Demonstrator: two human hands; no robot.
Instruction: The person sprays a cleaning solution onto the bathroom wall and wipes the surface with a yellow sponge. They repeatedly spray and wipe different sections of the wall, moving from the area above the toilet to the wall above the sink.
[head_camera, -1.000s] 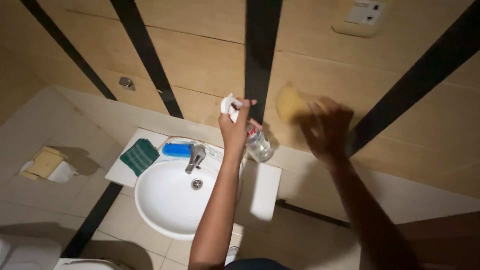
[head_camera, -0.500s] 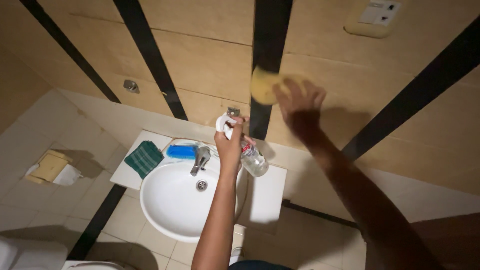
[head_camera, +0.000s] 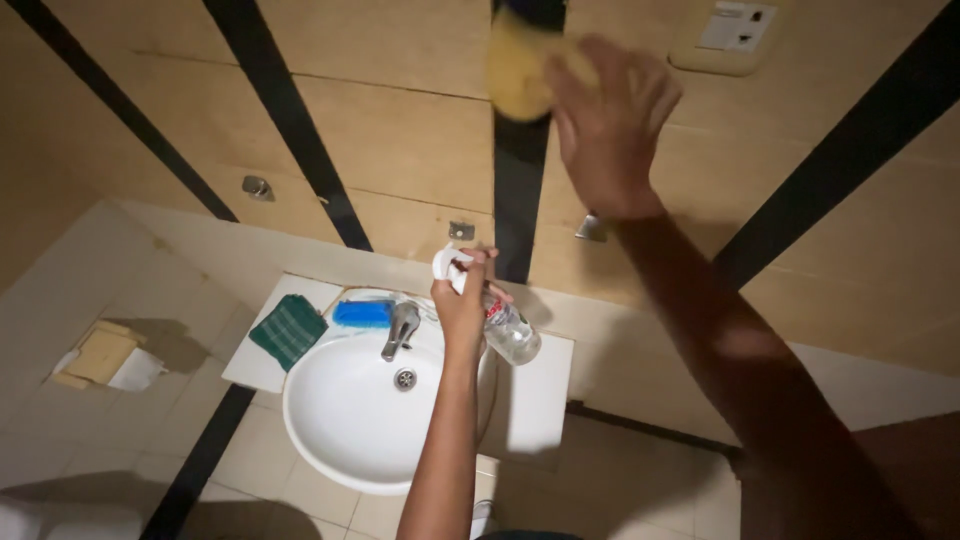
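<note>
My left hand grips a clear spray bottle by its white trigger head, held over the right side of a white round sink. My right hand is raised high against the tan tiled wall and presses a yellow sponge onto a black stripe of the wall. The sponge is blurred. A chrome tap stands at the back of the sink, just left of my left hand.
A green scouring cloth and a blue brush lie on the sink's white ledge. A beige wall socket sits at upper right. Cardboard and paper lie on the floor at left. Small metal brackets stick out of the wall.
My right hand has carried the sponge up and to the left along the wall, onto the black stripe. My left hand with the bottle has stayed over the sink.
</note>
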